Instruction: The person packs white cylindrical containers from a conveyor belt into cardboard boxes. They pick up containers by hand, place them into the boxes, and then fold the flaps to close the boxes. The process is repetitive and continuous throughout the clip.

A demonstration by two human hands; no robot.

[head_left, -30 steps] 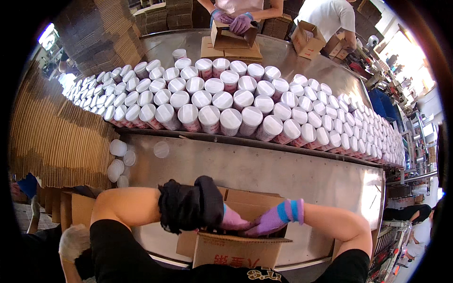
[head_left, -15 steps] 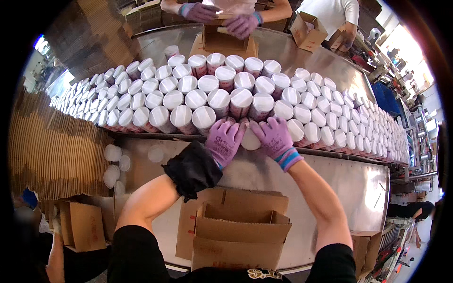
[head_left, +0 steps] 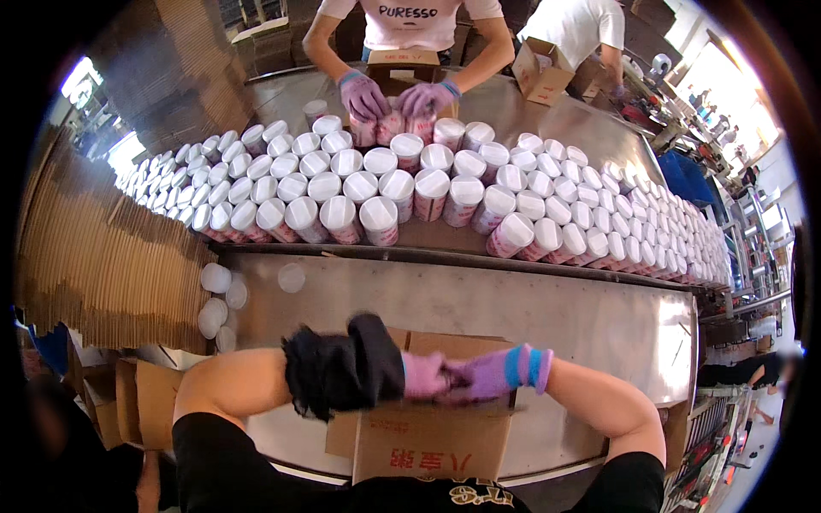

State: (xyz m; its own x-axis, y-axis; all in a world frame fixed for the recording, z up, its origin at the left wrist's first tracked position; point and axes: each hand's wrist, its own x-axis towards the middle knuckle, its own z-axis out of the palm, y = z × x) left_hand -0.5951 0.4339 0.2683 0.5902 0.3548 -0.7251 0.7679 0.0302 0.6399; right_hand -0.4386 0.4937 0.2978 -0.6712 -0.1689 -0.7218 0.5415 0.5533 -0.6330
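My left hand [head_left: 424, 377], in a purple glove with a black cloth around the wrist, is over an open cardboard box [head_left: 432, 445] close to my body. My right hand [head_left: 481, 376], gloved in purple with a blue-striped cuff, meets it there. The fingers of both hands point down and are hidden or blurred, so I cannot see what they hold. Beyond, many white-lidded cans [head_left: 379, 221] with pink and white sides stand in packed rows on a raised surface. A gap breaks their front row, left of another can [head_left: 510, 235].
Loose round lids [head_left: 215, 278] lie at the left, beside stacked flat cardboard [head_left: 111, 256]. A metal ledge [head_left: 445, 256] runs between the cans and my steel table [head_left: 599, 342]. Opposite, a co-worker's gloved hands [head_left: 366, 98] grip cans before another box [head_left: 402, 58].
Both my hands have drawn back from the front row of cans to the box. A gap is left where they were. The co-worker's hands have moved down onto cans.
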